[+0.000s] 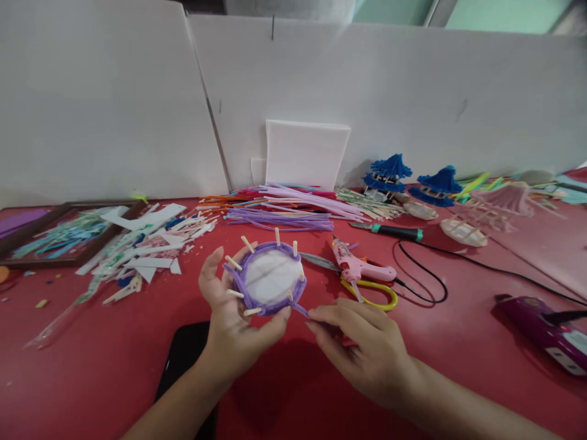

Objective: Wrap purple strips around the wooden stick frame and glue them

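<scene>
My left hand (238, 324) grips a small round craft base (271, 278) from below and the left side, thumb at its near edge. The base has a white floor, several short wooden pegs standing around its edge, and purple pipe cleaner woven between them. Between thumb and fingers, my right hand (367, 348) pinches the loose end of the purple pipe cleaner (300, 310), which leads off the base's near right side. Beyond my hands lies a bundle of purple pipe cleaners (279, 219).
A pink glue gun (362, 266) rests over yellow-handled scissors (373, 293) at right, its black cord running rightward. Behind lies a black-handled tool (397, 232). Blue-roofed models (387, 174) stand at back right. Scraps (151, 244) and a brown frame (68, 263) lie left. A phone (183, 354) is under my left arm.
</scene>
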Demonstrator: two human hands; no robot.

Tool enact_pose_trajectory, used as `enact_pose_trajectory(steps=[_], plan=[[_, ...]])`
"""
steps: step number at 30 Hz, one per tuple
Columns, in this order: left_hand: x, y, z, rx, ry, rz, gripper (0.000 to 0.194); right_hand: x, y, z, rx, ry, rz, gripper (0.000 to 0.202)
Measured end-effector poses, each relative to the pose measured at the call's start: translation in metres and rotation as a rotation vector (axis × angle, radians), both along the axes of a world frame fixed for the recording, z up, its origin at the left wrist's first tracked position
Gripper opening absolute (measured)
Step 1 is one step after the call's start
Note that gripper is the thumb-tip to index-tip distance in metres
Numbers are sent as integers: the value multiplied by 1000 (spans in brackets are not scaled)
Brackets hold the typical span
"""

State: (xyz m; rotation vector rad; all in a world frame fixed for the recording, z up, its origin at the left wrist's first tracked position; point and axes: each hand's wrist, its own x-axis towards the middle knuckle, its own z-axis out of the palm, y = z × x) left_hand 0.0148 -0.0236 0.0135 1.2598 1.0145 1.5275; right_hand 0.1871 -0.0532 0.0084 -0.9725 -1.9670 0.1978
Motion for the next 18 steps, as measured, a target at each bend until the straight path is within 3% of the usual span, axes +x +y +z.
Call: enact_pose_trajectory(steps=[6, 10, 12, 13, 15, 18], plan=[[-2, 2, -2, 6, 41, 12, 103, -5, -3, -8, -27, 10, 92, 14], [-3, 4, -1, 34, -1, 16, 102, 5, 4, 3, -59, -5, 157, 16], [-3, 5, 0, 27, -21, 27, 102, 24, 15, 10, -80, -50, 69, 18], [-4, 5, 0, 10, -28, 38, 103, 37, 23, 12, -98, -88, -48, 20], [-4, 6, 1, -23, -53, 51, 103, 63, 38, 12, -132, -252, -251, 27], [-5, 7, 0, -63, -120, 24, 100, 91, 57, 1, -264, -594, -360, 34]])
